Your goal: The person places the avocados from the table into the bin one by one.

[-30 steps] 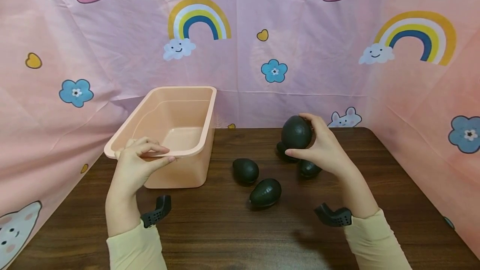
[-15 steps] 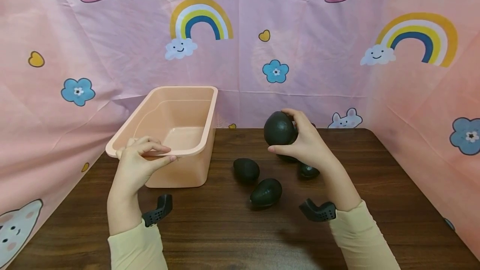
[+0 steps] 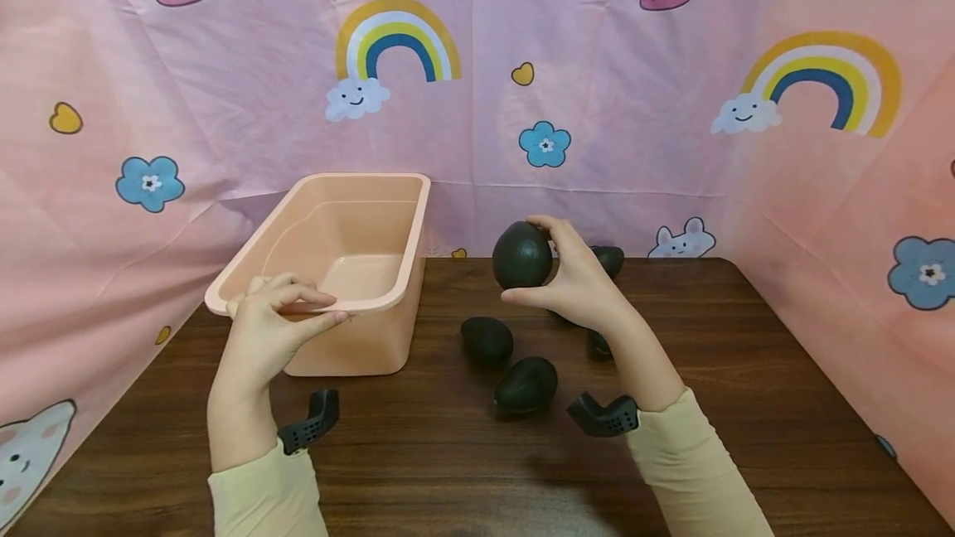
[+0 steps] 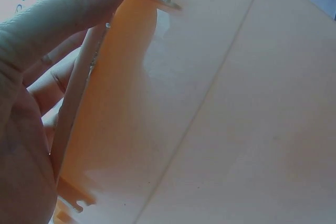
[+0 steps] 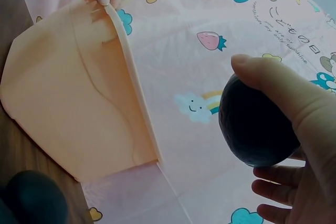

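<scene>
My right hand (image 3: pixel 578 280) grips a dark green avocado (image 3: pixel 521 255) between thumb and fingers, raised over the table to the right of the bin. In the right wrist view the same avocado (image 5: pixel 257 124) looks almost black against the cloth. At the left, my left hand (image 3: pixel 272 326) pinches the near rim of a peach plastic bin (image 3: pixel 406 272), thumb outside and fingers over the edge. The left wrist view shows the thumb (image 4: pixel 68 6) at that rim and the bin's outer wall (image 4: pixel 210 108) close up. The visible part of the bin's floor is bare.
Two avocados lie mid-table, one (image 3: pixel 487 341) just behind the other (image 3: pixel 526 385). More avocados, including one (image 3: pixel 609 259) at the back, are partly hidden behind my right hand and wrist. A printed pink cloth (image 3: pixel 492 106) rises behind the brown wooden table (image 3: pixel 448 462).
My right hand has carried the avocado left, toward the bin, away from the avocados at the back right. My left hand has stayed on the bin's rim.
</scene>
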A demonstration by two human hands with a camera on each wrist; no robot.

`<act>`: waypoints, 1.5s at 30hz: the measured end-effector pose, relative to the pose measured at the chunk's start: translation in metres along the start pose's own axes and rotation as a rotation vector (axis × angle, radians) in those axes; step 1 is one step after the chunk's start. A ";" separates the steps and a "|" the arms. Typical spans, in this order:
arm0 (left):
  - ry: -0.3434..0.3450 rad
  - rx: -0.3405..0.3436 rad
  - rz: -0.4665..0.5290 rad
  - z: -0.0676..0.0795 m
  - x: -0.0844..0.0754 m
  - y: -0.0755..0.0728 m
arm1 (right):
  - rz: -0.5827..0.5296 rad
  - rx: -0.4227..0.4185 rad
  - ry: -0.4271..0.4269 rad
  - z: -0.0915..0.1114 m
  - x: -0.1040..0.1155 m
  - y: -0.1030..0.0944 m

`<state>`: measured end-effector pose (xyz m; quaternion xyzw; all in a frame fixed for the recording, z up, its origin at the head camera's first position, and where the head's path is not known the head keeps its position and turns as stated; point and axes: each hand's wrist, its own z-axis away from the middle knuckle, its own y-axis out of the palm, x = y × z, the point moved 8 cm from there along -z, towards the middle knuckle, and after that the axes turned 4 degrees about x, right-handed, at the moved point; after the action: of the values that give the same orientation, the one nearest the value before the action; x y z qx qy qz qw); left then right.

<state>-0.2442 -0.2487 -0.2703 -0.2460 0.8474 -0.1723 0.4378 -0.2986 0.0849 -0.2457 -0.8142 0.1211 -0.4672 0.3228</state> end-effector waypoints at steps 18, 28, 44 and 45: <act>0.018 -0.019 -0.029 0.002 0.000 -0.003 | -0.012 -0.009 -0.012 -0.021 0.016 0.022; 0.008 -0.007 -0.011 0.002 0.001 -0.002 | -0.006 -0.005 -0.024 -0.031 0.017 0.033; 0.037 0.008 -0.101 -0.002 0.000 -0.006 | 0.011 0.021 -0.023 -0.042 0.027 0.047; 0.038 0.009 -0.100 -0.002 0.000 -0.006 | 0.012 0.021 -0.026 -0.043 0.028 0.048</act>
<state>-0.2442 -0.2534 -0.2662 -0.2825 0.8415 -0.2026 0.4136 -0.3150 0.0168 -0.2417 -0.8159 0.1170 -0.4560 0.3357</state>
